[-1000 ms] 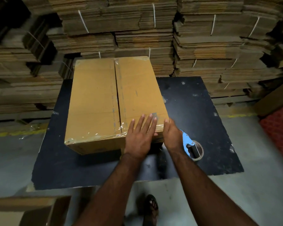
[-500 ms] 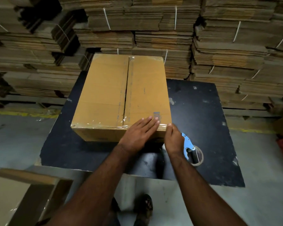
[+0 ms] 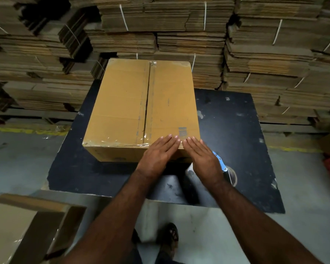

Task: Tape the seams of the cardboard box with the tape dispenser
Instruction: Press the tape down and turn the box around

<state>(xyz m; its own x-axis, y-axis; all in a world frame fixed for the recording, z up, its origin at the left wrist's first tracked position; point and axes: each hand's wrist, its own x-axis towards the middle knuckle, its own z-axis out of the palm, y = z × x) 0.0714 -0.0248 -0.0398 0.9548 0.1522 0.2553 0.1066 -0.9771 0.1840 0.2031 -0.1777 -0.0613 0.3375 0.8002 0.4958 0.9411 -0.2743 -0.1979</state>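
Note:
A closed brown cardboard box [image 3: 126,109] stands on a black table [image 3: 236,130], its centre seam running away from me under clear tape. More clear tape wraps the near top edge. My left hand [image 3: 158,155] and my right hand [image 3: 202,157] lie flat with straight fingers, side by side, pressing on the near right edge of the box by a small barcode. The blue tape dispenser [image 3: 225,170] with its tape roll lies on the table just right of my right hand, partly hidden by it.
Tall stacks of bundled flat cardboard [image 3: 179,31] wall off the far side and both flanks of the table. Another open cardboard box [image 3: 27,225] sits at the lower left on the grey floor. My sandalled foot [image 3: 170,237] shows below the table's near edge.
My right hand has moved up from the box's corner and now lies flat beside my left hand on the near edge. The view has tilted down and shifted closer.

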